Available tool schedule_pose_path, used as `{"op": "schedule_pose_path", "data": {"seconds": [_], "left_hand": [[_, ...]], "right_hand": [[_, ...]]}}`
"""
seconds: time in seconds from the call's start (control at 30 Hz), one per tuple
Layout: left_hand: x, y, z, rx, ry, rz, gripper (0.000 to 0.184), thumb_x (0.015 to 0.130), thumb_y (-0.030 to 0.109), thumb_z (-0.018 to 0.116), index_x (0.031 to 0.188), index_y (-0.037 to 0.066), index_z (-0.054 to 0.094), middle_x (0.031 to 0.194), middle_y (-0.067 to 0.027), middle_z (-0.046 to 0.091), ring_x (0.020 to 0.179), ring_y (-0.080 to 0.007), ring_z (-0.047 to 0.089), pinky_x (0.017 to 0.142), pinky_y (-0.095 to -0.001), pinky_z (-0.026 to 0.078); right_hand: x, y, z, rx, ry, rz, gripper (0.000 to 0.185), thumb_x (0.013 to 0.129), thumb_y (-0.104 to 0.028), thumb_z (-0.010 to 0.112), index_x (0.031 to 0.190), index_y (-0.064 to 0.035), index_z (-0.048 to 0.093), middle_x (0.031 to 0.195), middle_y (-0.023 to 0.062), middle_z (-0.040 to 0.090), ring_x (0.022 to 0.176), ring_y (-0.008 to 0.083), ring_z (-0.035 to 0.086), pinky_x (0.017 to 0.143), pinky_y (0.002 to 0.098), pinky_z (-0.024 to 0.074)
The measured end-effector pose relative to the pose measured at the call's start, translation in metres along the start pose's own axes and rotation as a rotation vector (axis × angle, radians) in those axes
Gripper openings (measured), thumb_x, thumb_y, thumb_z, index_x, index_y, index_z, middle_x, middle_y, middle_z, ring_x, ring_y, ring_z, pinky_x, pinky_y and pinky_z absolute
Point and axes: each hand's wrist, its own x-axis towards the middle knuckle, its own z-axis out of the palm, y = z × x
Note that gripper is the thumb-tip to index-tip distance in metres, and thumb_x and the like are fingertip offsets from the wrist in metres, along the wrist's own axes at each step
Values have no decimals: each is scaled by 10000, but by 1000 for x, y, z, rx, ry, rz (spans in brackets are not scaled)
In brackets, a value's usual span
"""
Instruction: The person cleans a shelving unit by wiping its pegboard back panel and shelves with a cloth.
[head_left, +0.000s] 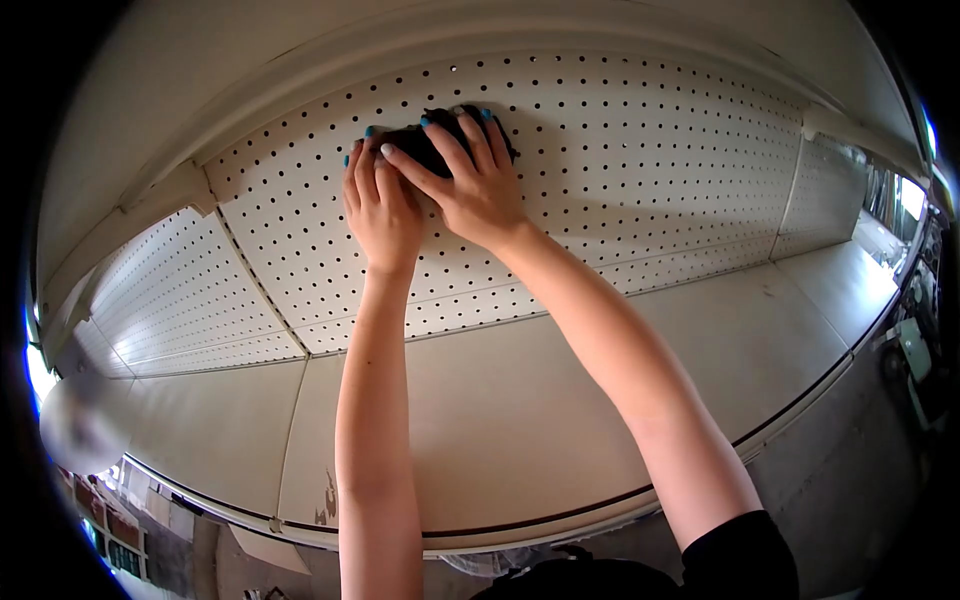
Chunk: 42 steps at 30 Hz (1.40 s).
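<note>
Pressing a crumpled black cloth [418,148] against a cream pegboard panel punched with rows of small dark holes [640,150], with left hand [385,215] and right hand [485,200] close together. Spreading the right hand's fingers across the cloth, with its thumb just beside the left hand's fingers. Resting the left hand's fingers, slightly parted, at the cloth's left end. Cannot tell how firmly.

Reaching with both arms into an open-fronted bay, bounded behind the hands by the pegboard, and below them by a flat cream shelf board [500,420] with chipped paint near its front edge. Left of the hands, meeting a cream bracket [190,190] and another perforated panel [190,295]. Nearer the body, below the hands, showing a short black sleeve [745,560]. Far below and left of the hands, glimpsing a small dark gridded rack [125,555], with contents too small to tell.
</note>
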Motion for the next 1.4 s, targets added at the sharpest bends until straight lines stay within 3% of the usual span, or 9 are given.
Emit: {"op": "schedule_pose_path", "data": {"seconds": [0.2, 0.37, 0.63, 0.87, 1.0, 1.07, 1.23, 1.33, 1.4], "left_hand": [[2, -2, -9, 100, -102, 73, 374, 772, 25, 518, 1143, 54, 552, 1277, -143, 513, 1188, -327, 469, 990, -441, 372], [-4, 2, -5, 124, -111, 84, 414, 787, 90, 509, 1197, 94, 566, 1282, -155, 504, 1206, -343, 453, 1008, -503, 355], [-6, 6, -1, 136, -84, 57, 421, 786, 96, 511, 1202, 96, 572, 1293, -158, 495, 1214, -343, 445, 1027, -506, 348], [-6, 9, -2, 114, -81, 35, 427, 783, 93, 503, 1205, 99, 574, 1299, -160, 489, 1223, -350, 439, 1032, -504, 343], [-6, 9, -3, 74, -79, 26, 431, 772, 67, 505, 1195, 107, 573, 1301, -151, 494, 1223, -361, 442, 1034, -502, 338], [-6, 7, -2, 51, -61, 32, 417, 778, 63, 498, 1186, 104, 575, 1297, -149, 499, 1218, -368, 447, 1031, -498, 341], [-7, 4, -3, 25, -57, 48, 430, 778, 78, 501, 1202, 99, 569, 1295, -152, 498, 1226, -371, 444, 1033, -492, 341], [-7, 3, -6, 32, -91, 56, 444, 772, 82, 505, 1212, 100, 567, 1301, -155, 493, 1238, -368, 433, 1036, -490, 339], [-6, 3, -7, 27, -106, 51, 444, 769, 76, 506, 1208, 98, 568, 1305, -155, 490, 1240, -367, 431, 1037, -489, 338]], "right_hand": [[-4, 58, -17, 35, 82, -71, 302, 802, -197, 606, 1085, -284, 662, 1186, 107, 513, 1104, 373, 461, 947, 604, 349], [-20, 139, -56, -261, 184, 228, 488, 725, -56, 658, 1140, -312, 640, 1168, 121, 522, 1064, 373, 470, 891, 479, 409], [-41, 184, -75, -606, 353, 717, 440, 812, -122, 611, 1219, -290, 589, 1282, 147, 424, 1158, 350, 400, 962, 469, 361], [-5, 67, -16, -368, 191, 502, 521, 732, -118, 659, 1225, -261, 576, 1261, 130, 443, 1169, 416, 387, 933, 531, 374], [21, 16, 11, -127, 234, 210, 364, 759, -181, 621, 1116, -246, 651, 1178, 124, 517, 1095, 408, 456, 925, 573, 383], [25, 1, 6, -71, 80, 78, 307, 782, -211, 595, 1079, -237, 671, 1166, 121, 527, 1103, 405, 459, 952, 582, 375], [18, 22, 4, -43, 8, -85, 339, 795, -205, 581, 1118, -285, 646, 1200, 109, 508, 1120, 398, 459, 960, 584, 380], [8, 52, -14, -73, 10, -62, 381, 762, -182, 606, 1120, -307, 643, 1205, 107, 505, 1127, 403, 450, 964, 575, 383], [-5, 81, -33, -133, -32, 63, 531, 682, -59, 629, 1139, -330, 641, 1205, 112, 509, 1116, 401, 449, 962, 540, 392]]}}
